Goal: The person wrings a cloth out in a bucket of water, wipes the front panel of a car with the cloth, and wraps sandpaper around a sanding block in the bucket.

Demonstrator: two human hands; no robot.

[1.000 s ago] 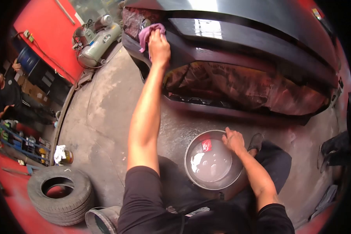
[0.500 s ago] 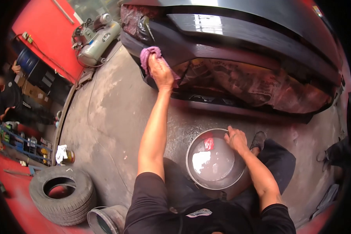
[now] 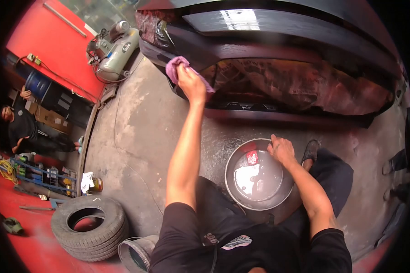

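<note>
My left hand is closed on a pink cloth, which lies against the lower left corner of the dark car bumper. Printed masking paper covers the bumper's wide lower opening. Between my legs is a round metal pan with cloudy liquid and a small red and white item inside. My right hand grips the pan's upper right rim, fingers curled over the edge.
An air compressor stands at the upper left, with a cable trailing over the floor. A tire and a bucket are at the lower left. Another person is at the far left, near a blue rack. Someone's feet show at the right.
My left hand with the cloth has moved down the bumper's corner from the wrapped lamp area. My right hand stays on the pan. The whole view has shifted a little.
</note>
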